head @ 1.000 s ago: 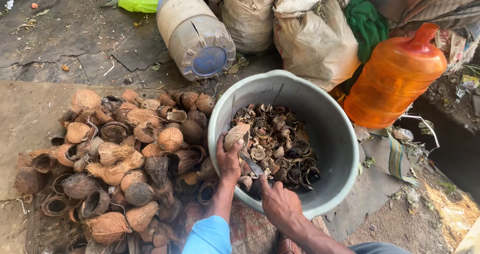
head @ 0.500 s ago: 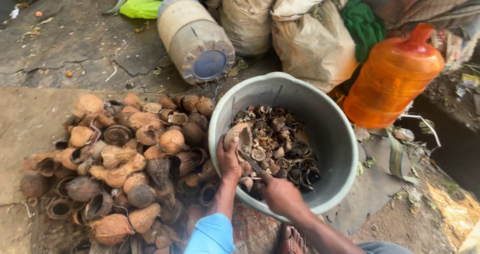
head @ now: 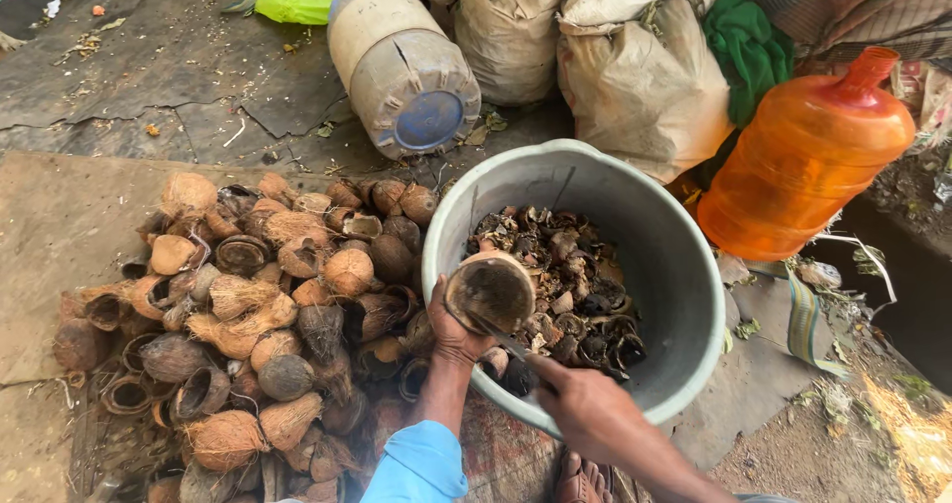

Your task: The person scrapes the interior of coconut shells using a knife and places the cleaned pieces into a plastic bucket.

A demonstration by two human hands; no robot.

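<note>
My left hand point(head: 451, 332) holds a half coconut shell point(head: 490, 291) at the near rim of a grey metal basin point(head: 684, 265), its hollow side turned toward me. My right hand point(head: 585, 404) grips a knife point(head: 493, 330) whose blade runs up under the shell's lower edge. Dark dried kernel pieces point(head: 570, 285) lie heaped in the bottom of the basin. A blue sleeve covers my left forearm.
A pile of brown coconut shell halves point(head: 258, 314) spreads left of the basin. Behind it lies a tipped white plastic drum point(head: 402, 66), several stuffed sacks point(head: 635, 76), a green cloth point(head: 749, 47) and an orange water jug point(head: 803, 156). Cracked ground lies at far left.
The shell in my left hand has turned so that its hollow faces me more fully. The knife blade has shifted along its lower edge. The view has moved slightly.
</note>
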